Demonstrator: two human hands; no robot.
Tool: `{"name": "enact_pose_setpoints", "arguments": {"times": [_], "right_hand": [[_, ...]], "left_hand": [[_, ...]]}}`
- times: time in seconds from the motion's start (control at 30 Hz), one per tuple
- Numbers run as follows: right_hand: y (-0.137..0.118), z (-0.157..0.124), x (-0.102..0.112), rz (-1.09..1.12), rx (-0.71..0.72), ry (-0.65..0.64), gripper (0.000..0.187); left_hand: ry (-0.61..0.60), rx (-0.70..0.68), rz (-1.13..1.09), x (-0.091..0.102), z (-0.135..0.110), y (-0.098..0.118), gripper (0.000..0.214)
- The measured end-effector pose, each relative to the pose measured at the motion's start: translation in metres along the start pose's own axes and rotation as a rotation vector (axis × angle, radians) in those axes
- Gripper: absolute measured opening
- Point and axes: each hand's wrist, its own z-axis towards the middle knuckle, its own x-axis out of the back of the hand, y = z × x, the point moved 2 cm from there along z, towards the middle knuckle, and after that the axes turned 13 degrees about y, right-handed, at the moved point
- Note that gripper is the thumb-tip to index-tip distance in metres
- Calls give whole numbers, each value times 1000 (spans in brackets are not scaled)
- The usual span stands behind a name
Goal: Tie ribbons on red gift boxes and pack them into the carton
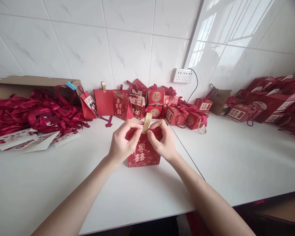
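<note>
A red gift box (147, 154) with pale Chinese characters stands upright on the white table in front of me. From its top edge rises a gold strap (147, 121), bent into a loop. My left hand (125, 139) pinches the box's top edge just left of the strap, thumb on the near face. On the other side, my right hand (162, 139) pinches the same edge, its thumb close to the strap's base. Both hands hide the upper corners of the box, and its far side is out of sight.
A heap of dark red ribbons (44, 109) spills from a cardboard box (36, 81) at left, above several printed cards (17, 139). Finished-looking red boxes (156, 97) line the wall. More red boxes (267, 101) crowd the right. A power socket (182, 75) is on the tiled wall.
</note>
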Motion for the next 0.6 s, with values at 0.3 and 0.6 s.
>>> {"name": "enact_pose_setpoints", "arguments": {"times": [0.3, 0.6], "right_hand": [[1, 1, 2, -4, 1, -25, 8], [0, 0, 0, 26, -36, -34, 8]], "left_hand": [[-125, 80, 105, 2, 4, -2, 12], [3, 110, 16, 0, -2, -3, 14]]}}
